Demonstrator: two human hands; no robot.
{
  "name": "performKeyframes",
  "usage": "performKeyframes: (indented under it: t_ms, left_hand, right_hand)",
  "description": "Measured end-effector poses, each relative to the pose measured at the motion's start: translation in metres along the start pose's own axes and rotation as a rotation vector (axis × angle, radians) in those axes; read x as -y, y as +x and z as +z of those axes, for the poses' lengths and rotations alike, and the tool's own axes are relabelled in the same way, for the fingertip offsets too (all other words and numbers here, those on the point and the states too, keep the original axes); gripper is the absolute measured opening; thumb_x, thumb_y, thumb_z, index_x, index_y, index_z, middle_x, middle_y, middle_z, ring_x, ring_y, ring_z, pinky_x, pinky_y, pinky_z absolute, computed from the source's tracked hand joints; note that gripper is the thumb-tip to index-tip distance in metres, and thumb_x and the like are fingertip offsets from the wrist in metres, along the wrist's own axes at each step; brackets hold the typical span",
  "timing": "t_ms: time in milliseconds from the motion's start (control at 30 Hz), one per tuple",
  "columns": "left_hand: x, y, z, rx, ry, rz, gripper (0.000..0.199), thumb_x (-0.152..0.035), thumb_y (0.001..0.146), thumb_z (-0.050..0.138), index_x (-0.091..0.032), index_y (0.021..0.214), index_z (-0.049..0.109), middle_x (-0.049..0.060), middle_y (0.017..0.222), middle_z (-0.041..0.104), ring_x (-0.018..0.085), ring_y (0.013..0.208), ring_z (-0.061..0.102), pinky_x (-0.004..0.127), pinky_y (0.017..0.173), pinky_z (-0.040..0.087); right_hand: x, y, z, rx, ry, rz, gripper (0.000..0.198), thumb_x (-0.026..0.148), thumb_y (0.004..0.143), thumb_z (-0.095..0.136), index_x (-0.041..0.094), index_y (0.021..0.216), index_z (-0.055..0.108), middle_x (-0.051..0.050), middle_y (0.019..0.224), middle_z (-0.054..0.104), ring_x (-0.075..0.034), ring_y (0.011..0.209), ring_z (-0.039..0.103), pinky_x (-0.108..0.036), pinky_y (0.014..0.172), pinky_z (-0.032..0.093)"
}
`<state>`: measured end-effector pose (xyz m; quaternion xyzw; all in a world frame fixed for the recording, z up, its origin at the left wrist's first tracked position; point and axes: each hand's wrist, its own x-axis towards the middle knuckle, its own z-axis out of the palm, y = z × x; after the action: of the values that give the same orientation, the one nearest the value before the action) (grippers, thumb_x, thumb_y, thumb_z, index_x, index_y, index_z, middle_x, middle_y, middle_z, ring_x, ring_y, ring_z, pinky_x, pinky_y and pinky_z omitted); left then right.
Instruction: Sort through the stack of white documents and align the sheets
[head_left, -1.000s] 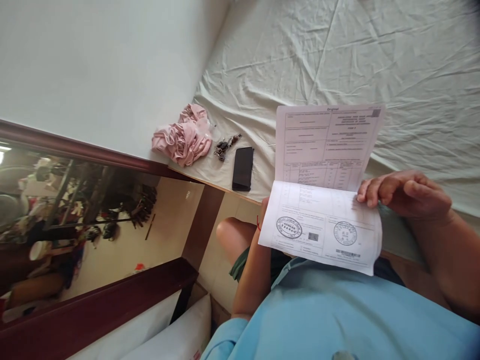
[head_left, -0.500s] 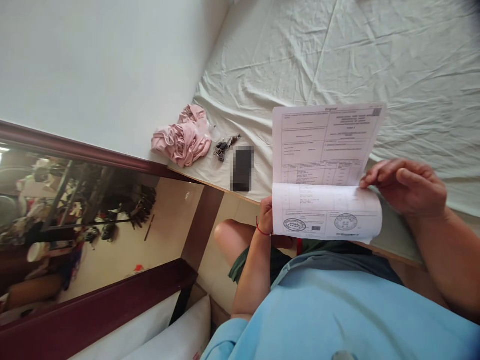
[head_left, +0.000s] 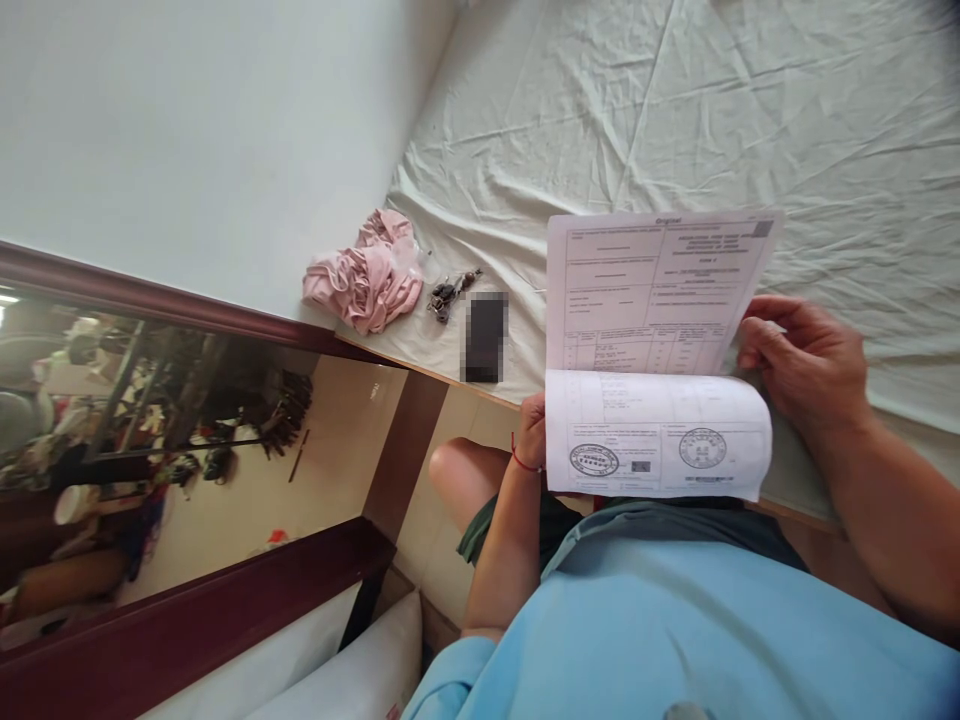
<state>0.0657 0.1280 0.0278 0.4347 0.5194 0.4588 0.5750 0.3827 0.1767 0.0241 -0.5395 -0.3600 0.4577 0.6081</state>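
A printed paper form (head_left: 652, 290) with tables and text stands open in front of me, over the bed's edge. Its lower part, a page curled over and marked with two oval stamps (head_left: 703, 448), hangs above my lap. My left hand (head_left: 533, 432), a red string at its wrist, grips the form's left edge; some of its fingers are hidden behind the paper. At the right edge of the upper page, my right hand (head_left: 810, 362) is closed, thumb and curled fingers at the paper's margin.
A pale wrinkled sheet (head_left: 600, 120) covers the bed. Near its left corner lie a bunched pink cloth (head_left: 367, 275), a bunch of keys (head_left: 448, 296) and a dark, pixelated rectangular object (head_left: 484, 338). A red-framed mirror (head_left: 330, 440) stands to the left, a white pillow (head_left: 360, 670) below.
My right hand has moved from the fold up along the form's right edge, its fingers curling in. The curled lower page has dropped slightly. My left hand stays put.
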Motion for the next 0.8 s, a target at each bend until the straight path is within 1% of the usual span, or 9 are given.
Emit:
performKeyframes:
  t_ms: [67,167,267,333,467,633,733,800]
  left_hand:
    - [-0.0005,0.001,0.0003,0.016,-0.028,0.008,0.045,-0.055,0.077,0.085,-0.013,0.071,0.073,0.005,0.068,0.07,0.019,0.066,0.062,0.031,0.058,0.051]
    - [-0.0026,0.0028,0.0014,0.021,-0.036,0.014,0.045,-0.057,0.074,0.088,-0.016,0.067,0.073,0.002,0.062,0.066,0.014,0.056,0.055,0.028,0.052,0.047]
    - [-0.0054,0.0036,0.0027,0.023,-0.028,0.008,0.048,-0.061,0.071,0.088,-0.017,0.063,0.07,0.0,0.058,0.063,0.013,0.053,0.051,0.026,0.049,0.044]
    - [-0.007,0.0036,0.0031,0.028,-0.013,-0.001,0.051,-0.064,0.07,0.088,-0.018,0.061,0.069,0.0,0.057,0.061,0.013,0.052,0.05,0.026,0.048,0.042]
    - [-0.0088,0.0043,0.0027,0.037,0.036,0.006,0.051,-0.065,0.072,0.085,-0.018,0.06,0.069,0.001,0.058,0.062,0.014,0.055,0.049,0.028,0.05,0.042]
    - [-0.0088,0.0056,0.0019,0.037,0.064,0.029,0.05,-0.062,0.073,0.085,-0.018,0.058,0.067,0.001,0.058,0.06,0.014,0.055,0.048,0.028,0.051,0.041]
    - [-0.0075,0.005,0.0013,0.038,0.059,0.03,0.05,-0.063,0.074,0.084,-0.019,0.058,0.066,0.001,0.058,0.059,0.014,0.055,0.048,0.028,0.052,0.041]
    - [-0.0056,0.0041,0.0003,0.034,0.06,0.032,0.048,-0.062,0.074,0.084,-0.019,0.06,0.068,0.001,0.059,0.061,0.015,0.056,0.05,0.029,0.054,0.044]
  right_hand:
    - [0.0001,0.0017,0.0002,-0.04,0.09,0.002,0.022,0.03,0.073,0.096,0.023,0.088,0.081,0.002,0.077,0.073,-0.005,0.047,0.05,-0.022,0.041,0.037]
    - [-0.0007,0.0026,0.0001,-0.022,0.113,0.018,0.027,0.031,0.065,0.1,0.022,0.08,0.08,0.003,0.069,0.07,-0.006,0.05,0.05,-0.022,0.043,0.037]
    - [-0.0021,0.0008,-0.0005,0.018,0.048,0.004,0.027,0.032,0.065,0.1,0.023,0.08,0.08,0.001,0.076,0.074,-0.008,0.06,0.057,-0.021,0.05,0.044]
    - [-0.002,-0.0007,-0.0007,0.025,0.022,0.012,0.026,0.032,0.067,0.099,0.023,0.084,0.08,0.0,0.081,0.075,-0.009,0.064,0.058,-0.021,0.051,0.044]
    - [-0.0004,-0.0016,-0.0002,-0.029,0.006,0.055,0.026,0.032,0.071,0.095,0.023,0.092,0.08,0.001,0.081,0.073,-0.007,0.056,0.05,-0.021,0.042,0.034]
    - [-0.0005,0.0002,0.0002,-0.029,0.026,0.063,0.029,0.03,0.069,0.096,0.023,0.093,0.081,0.001,0.084,0.075,-0.006,0.057,0.052,-0.02,0.047,0.038]
    - [-0.0001,0.0013,0.0006,-0.032,0.053,0.056,0.033,0.031,0.067,0.098,0.025,0.095,0.081,0.001,0.087,0.076,-0.006,0.058,0.054,-0.019,0.047,0.038]
    - [-0.0001,0.0016,0.0009,-0.038,0.055,0.06,0.033,0.033,0.065,0.099,0.024,0.09,0.08,0.002,0.08,0.074,-0.006,0.056,0.052,-0.019,0.045,0.036]
